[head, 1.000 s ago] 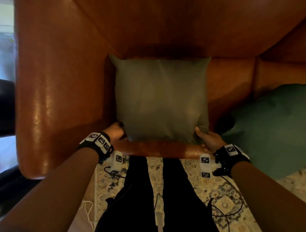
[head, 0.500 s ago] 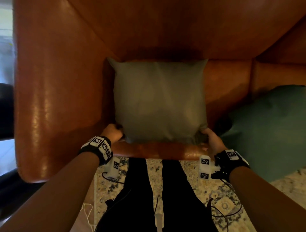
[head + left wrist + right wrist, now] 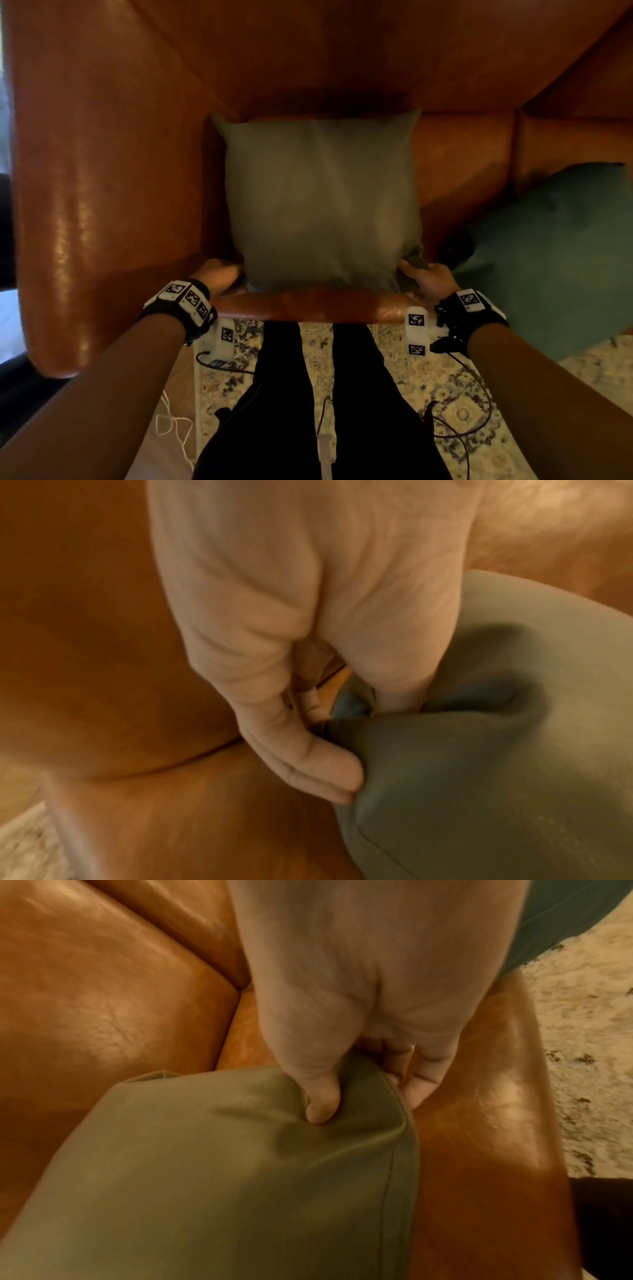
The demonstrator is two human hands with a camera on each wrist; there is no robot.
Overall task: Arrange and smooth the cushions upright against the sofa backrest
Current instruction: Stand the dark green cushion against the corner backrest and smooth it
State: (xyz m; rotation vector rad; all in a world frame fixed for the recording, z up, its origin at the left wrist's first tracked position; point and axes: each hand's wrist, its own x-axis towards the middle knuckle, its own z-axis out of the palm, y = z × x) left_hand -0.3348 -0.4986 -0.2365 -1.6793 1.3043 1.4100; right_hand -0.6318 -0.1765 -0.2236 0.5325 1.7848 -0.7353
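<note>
The olive cushion (image 3: 322, 205) lies on the seat of the brown leather sofa (image 3: 102, 192), its far edge at the backrest and its near edge at the seat's front edge, close to the left armrest. The left hand (image 3: 219, 275) pinches the cushion's near left corner, thumb and fingers (image 3: 308, 764) curled into the fabric. The right hand (image 3: 430, 279) grips the near right corner, thumb (image 3: 322, 1102) pressed on top and fingers beneath. A teal cushion (image 3: 555, 253) rests further right on the seat, overhanging its front edge above the patterned rug (image 3: 445, 407).
</note>
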